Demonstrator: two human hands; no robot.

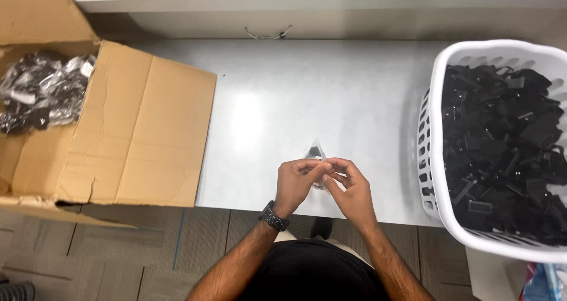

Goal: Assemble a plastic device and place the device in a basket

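Note:
Both my hands meet over the near edge of a white table (307,94). My left hand (295,183) and my right hand (349,186) pinch a small clear plastic bag (316,153) with a dark part inside it. The bag sticks up between my fingertips. A dark watch sits on my left wrist (274,217).
An open cardboard box (147,135) at the left holds several shiny clear bags of dark parts (41,88). A white plastic laundry basket (434,159) at the right is full of loose black parts (502,141). A low white shelf (295,0) runs along the far side.

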